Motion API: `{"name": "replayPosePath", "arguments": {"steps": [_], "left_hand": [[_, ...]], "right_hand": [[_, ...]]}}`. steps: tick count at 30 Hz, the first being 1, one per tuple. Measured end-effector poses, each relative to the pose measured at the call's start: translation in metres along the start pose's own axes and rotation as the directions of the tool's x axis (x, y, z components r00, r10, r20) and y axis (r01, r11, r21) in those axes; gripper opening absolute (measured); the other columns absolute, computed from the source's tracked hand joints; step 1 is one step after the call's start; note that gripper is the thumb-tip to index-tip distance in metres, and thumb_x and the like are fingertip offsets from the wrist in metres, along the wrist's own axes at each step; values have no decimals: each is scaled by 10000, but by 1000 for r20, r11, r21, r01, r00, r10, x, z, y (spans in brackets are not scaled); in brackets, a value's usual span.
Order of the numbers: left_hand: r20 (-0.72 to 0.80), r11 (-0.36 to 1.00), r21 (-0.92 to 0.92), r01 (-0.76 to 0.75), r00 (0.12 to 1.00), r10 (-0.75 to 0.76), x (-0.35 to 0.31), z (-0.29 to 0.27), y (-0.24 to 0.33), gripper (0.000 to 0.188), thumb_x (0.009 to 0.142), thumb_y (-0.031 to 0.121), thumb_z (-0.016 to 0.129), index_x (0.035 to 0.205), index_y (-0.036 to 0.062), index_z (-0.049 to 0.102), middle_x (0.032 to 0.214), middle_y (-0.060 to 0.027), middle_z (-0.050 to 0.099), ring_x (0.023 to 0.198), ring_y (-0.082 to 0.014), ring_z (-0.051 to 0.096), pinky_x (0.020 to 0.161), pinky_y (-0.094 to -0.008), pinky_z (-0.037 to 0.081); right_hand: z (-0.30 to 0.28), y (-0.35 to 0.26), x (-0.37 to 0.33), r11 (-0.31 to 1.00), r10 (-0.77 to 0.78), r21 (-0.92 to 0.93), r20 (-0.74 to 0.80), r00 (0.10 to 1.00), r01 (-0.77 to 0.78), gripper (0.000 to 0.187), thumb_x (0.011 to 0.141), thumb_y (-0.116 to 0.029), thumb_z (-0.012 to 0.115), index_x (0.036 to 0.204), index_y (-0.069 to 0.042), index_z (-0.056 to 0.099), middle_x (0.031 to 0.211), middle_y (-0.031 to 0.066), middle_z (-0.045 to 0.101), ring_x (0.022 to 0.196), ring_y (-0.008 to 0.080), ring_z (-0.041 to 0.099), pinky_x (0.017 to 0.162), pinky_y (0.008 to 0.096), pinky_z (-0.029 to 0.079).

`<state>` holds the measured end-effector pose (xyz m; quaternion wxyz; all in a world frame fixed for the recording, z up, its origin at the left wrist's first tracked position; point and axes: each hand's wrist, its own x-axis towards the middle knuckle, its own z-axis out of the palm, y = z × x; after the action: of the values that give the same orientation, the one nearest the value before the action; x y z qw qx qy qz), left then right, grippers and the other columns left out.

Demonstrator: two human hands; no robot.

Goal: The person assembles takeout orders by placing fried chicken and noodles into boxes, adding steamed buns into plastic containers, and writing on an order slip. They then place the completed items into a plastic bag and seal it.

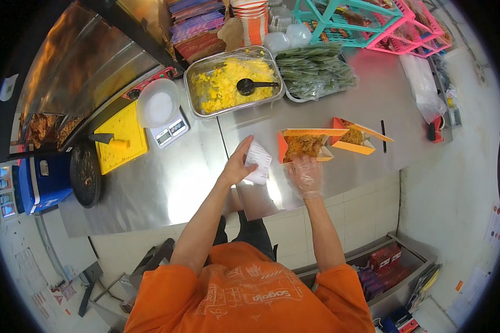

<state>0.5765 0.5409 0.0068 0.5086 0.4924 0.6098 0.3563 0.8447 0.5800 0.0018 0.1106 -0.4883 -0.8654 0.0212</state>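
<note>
My left hand (239, 163) pinches a slip of white printed paper (258, 162), a receipt by its look, over the steel counter. Clear plastic covers my right hand (305, 174), a thin disposable glove. Its fingers bend over the near edge of an orange cardboard food box (282, 146), their tips touching or just above the brown rice-like food (304, 145) inside; the tips are partly hidden. A second open orange box (354, 147) with similar food stands just to the right.
A metal tray (191, 91) of chopped yellow food with a black scoop (250, 86) lies behind. Green leaf pieces (316, 69) fill a tray beside it. At left are a scale (169, 130) with a bowl, a yellow cutting board (116, 158) with a knife, and a glass-fronted warmer (89, 61).
</note>
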Motion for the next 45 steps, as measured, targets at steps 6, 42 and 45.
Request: {"name": "replayPosePath", "arguments": {"steps": [6, 42, 45], "left_hand": [[-91, 952, -304, -25, 996, -2, -18, 25, 41, 879, 791, -66, 695, 1561, 174, 344, 1631, -94, 277, 1414, -226, 400, 1054, -347, 462], [-201, 775, 631, 28, 971, 128, 6, 38, -3, 664, 731, 169, 797, 1349, 122, 557, 1380, -125, 520, 1242, -330, 486, 1036, -470, 409], [-268, 752, 639, 162, 963, 19, 7, 19, 6, 720, 746, 256, 820, 1369, 62, 516, 1395, -151, 505, 1258, -354, 480, 1047, -489, 400]], "right_hand": [[-18, -4, 31, 999, 18, -38, 163, 987, -12, 254, 790, -250, 700, 1033, -178, 715, 928, 60, 616, 956, 269, 594, 823, 434, 470], [5, -32, 48, 996, -60, -56, 120, 991, 67, 186, 905, -154, 613, 1080, -126, 669, 912, 119, 648, 921, 312, 633, 863, 481, 463], [5, -36, 48, 918, 290, 219, 201, 936, -332, 123, 879, -169, 689, 962, -78, 696, 846, 115, 618, 828, 313, 606, 754, 421, 485]]}}
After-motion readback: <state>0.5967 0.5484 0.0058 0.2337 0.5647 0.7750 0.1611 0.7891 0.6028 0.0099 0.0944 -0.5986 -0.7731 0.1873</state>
